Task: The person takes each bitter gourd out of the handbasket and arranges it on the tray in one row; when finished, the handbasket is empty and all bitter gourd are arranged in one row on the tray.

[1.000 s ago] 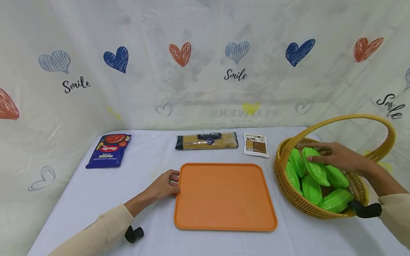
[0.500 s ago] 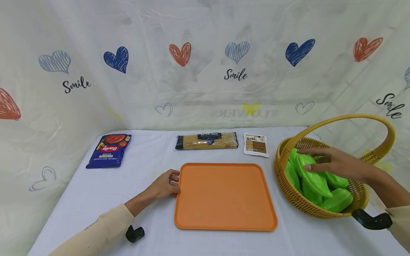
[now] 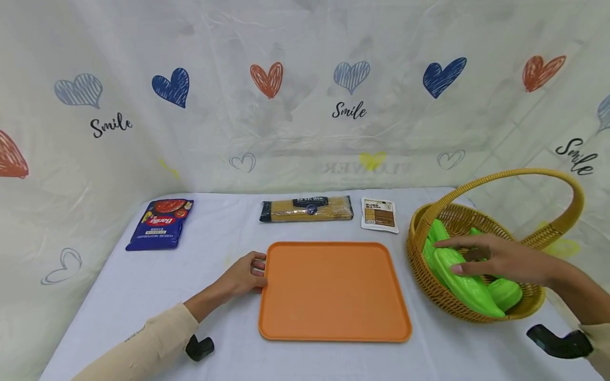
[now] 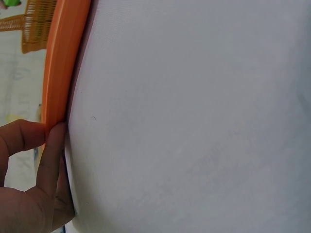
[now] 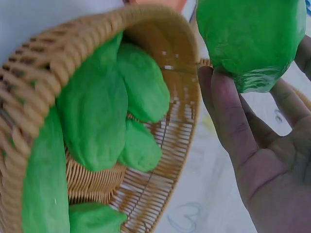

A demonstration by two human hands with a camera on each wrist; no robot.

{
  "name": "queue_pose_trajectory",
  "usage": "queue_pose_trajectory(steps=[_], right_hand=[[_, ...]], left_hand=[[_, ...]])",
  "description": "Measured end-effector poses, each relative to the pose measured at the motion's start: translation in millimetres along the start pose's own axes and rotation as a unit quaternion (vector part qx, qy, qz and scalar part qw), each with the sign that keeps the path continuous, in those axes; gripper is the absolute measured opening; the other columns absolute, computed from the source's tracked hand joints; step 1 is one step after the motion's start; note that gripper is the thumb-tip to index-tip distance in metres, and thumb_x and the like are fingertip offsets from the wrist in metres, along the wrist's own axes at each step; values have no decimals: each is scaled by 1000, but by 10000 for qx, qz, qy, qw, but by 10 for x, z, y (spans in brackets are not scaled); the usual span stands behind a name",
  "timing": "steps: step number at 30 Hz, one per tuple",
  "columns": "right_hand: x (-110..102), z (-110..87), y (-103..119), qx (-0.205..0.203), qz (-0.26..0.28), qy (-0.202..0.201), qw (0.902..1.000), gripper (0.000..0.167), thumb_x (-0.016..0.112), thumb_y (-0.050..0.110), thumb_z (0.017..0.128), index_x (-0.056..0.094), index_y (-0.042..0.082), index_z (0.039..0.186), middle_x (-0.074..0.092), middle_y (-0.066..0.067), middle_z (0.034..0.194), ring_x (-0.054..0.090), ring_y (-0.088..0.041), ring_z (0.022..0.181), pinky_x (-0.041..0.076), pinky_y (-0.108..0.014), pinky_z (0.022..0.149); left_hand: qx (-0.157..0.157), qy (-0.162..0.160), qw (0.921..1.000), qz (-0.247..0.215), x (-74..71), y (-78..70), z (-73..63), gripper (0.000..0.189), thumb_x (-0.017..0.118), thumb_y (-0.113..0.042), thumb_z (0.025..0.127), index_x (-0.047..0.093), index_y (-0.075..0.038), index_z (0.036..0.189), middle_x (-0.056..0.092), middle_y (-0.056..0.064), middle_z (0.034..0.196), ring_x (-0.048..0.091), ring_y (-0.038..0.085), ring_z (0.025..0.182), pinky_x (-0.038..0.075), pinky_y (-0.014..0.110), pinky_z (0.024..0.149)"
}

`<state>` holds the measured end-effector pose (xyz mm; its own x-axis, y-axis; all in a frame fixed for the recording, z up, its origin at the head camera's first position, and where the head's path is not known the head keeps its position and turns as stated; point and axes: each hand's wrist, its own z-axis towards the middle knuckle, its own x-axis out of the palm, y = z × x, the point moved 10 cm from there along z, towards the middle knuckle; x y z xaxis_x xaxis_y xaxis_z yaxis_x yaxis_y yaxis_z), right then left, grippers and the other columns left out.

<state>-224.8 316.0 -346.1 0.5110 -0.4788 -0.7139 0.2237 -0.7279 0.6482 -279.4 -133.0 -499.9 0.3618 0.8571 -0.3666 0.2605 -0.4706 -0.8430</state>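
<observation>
In the head view my right hand (image 3: 510, 259) holds a large green ridged vegetable (image 3: 464, 288) with a tapered end, thumb on the near side and fingers on the far side. The right wrist view shows its blunt green end between thumb and fingers, raised above the wicker basket (image 5: 177, 97). Several similar green vegetables (image 5: 95, 116) lie inside the basket. My left hand (image 3: 243, 276) pinches the left edge of an orange tray (image 3: 335, 291); the left wrist view shows thumb and fingers (image 4: 52, 155) on its rim.
Behind the tray lie a spaghetti pack (image 3: 307, 209) and a small white-brown pouch (image 3: 379, 215). A blue Barilla pouch (image 3: 161, 225) lies at the back left. The basket's tall handle (image 3: 524, 172) arches behind my right hand. A printed sheet hangs behind the white-covered table.
My right hand has lifted the green vegetable from the pile and brought it toward the basket's near left side. The left hand has stayed on the tray edge.
</observation>
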Motion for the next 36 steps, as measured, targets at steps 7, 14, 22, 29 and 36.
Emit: queue_pose_trajectory(steps=[7, 14, 22, 29, 36], right_hand=[[147, 42, 80, 143, 524, 280, 9981, 50, 58, 24, 101, 47, 22, 150, 44, -20, 149, 58, -7, 102, 57, -37, 61], [281, 194, 318, -430, 175, 105, 9989, 49, 60, 27, 101, 49, 26, 148, 49, -16, 149, 58, 1, 116, 58, -28, 79], [441, 389, 451, -572, 668, 19, 9961, 50, 59, 24, 101, 45, 24, 150, 45, -17, 152, 63, -12, 116, 57, -28, 85], [568, 572, 513, -478, 741, -81, 9961, 51, 64, 30, 98, 49, 27, 147, 54, -10, 140, 60, -28, 111, 56, -36, 81], [723, 744, 572, -630, 1003, 70, 9929, 58, 68, 29, 96, 46, 21, 150, 48, -15, 150, 59, -37, 123, 55, -49, 95]], left_hand=[[-8, 20, 10000, -39, -2, -16, -10, 67, 74, 0, 80, 47, -3, 141, 57, 11, 120, 61, 21, 98, 63, 33, 73], [59, 35, 10000, -20, 7, -29, -32, 68, 74, 1, 79, 47, -2, 141, 57, 13, 120, 61, 21, 99, 63, 33, 72], [44, 15, 10000, -87, 7, 7, -44, 67, 74, 0, 78, 49, -2, 140, 58, 12, 120, 62, 20, 99, 63, 33, 71], [60, 58, 9999, -115, 5, -25, -43, 68, 74, -1, 79, 48, -2, 141, 56, 12, 120, 61, 20, 98, 63, 33, 73], [68, 67, 9998, -155, -11, -46, -46, 66, 72, 0, 79, 47, -1, 141, 56, 13, 120, 61, 20, 97, 63, 34, 74]])
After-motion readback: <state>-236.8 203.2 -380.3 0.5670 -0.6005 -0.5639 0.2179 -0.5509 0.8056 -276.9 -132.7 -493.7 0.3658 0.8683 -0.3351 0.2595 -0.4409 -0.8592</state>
